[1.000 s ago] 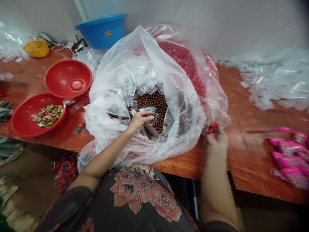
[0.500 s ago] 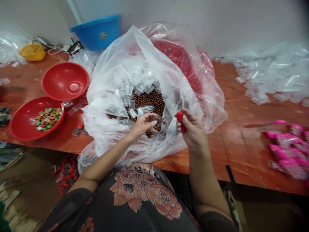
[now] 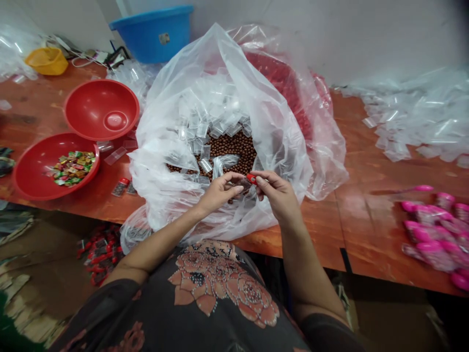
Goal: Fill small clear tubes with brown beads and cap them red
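Note:
My left hand (image 3: 224, 191) is closed around a small clear plastic container (image 3: 245, 185) over the opened plastic bag. My right hand (image 3: 277, 191) pinches a red cap (image 3: 251, 179) at the container's right end; whether it is seated there I cannot tell. Below them, the large translucent bag (image 3: 157, 205) holds many small round brown balls (image 3: 238, 149). Several clear empty containers (image 3: 200, 129) are heaped at the back of it. A bunched piece of clear plastic (image 3: 225, 162) lies on the balls.
At the left are an empty red bowl (image 3: 100, 95) and a red bowl (image 3: 27, 171) of wrapped sweets. Filled red-capped containers (image 3: 119, 187) lie by the bag. A blue tub (image 3: 154, 36) stands behind. Pink-lidded containers (image 3: 434, 222) and clear plastic pieces (image 3: 403, 127) are on the right.
My right hand has moved left with the red cap, bringing it to the clear container in my left hand. My left hand keeps its hold. The view has shifted slightly.

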A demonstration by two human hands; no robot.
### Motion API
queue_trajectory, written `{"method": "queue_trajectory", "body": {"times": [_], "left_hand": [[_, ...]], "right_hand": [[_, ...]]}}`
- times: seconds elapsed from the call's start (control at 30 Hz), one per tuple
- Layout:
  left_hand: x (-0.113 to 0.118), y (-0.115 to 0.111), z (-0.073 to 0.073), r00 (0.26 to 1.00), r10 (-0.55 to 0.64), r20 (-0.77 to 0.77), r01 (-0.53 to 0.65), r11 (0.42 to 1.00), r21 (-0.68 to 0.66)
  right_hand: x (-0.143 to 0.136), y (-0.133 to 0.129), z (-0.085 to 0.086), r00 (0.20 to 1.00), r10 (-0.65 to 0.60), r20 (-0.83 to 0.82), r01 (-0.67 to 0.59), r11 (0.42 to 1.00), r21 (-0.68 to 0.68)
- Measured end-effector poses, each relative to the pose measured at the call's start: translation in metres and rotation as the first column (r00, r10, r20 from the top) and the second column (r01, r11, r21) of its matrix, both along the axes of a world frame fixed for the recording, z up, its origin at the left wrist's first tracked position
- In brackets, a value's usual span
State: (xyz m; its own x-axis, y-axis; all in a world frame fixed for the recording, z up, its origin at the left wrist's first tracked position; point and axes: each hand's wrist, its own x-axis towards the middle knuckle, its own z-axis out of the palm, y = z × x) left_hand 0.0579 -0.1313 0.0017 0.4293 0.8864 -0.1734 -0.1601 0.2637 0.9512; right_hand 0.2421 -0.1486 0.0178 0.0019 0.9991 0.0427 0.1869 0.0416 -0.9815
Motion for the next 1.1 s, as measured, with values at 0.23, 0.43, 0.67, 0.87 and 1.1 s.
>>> {"method": "queue_trajectory", "body": {"times": [0.23, 0.43, 0.67, 0.87, 1.1], "left_hand": [[0.000, -0.002, -0.004, 1.000, 0.016, 0.010, -0.015, 0.999, -0.040], [-0.002, -0.003, 0.001, 1.000, 0.005, -0.025, -0.005, 1.000, -0.015], [-0.007, -0.004, -0.005, 1.000, 0.009, -0.011, -0.009, 1.000, 0.016], [-0.006, -0.005, 0.004, 0.997, 0.048, 0.053, -0.046, 0.998, -0.039], [0.009, -0.008, -0.001, 0.990, 0.027, 0.136, 0.032, 0.909, -0.416]], "right_hand": [[0.006, 0.000, -0.004, 0.824, 0.013, 0.566, -0.211, 0.935, 0.285], [-0.002, -0.006, -0.011, 0.904, -0.060, 0.424, -0.077, 0.951, 0.300], [-0.008, -0.011, -0.021, 0.795, -0.030, 0.605, -0.245, 0.898, 0.365], [-0.010, -0.013, -0.025, 0.698, -0.061, 0.713, -0.320, 0.865, 0.388], [-0.019, -0.013, -0.024, 0.659, -0.083, 0.748, -0.397, 0.806, 0.439]]}}
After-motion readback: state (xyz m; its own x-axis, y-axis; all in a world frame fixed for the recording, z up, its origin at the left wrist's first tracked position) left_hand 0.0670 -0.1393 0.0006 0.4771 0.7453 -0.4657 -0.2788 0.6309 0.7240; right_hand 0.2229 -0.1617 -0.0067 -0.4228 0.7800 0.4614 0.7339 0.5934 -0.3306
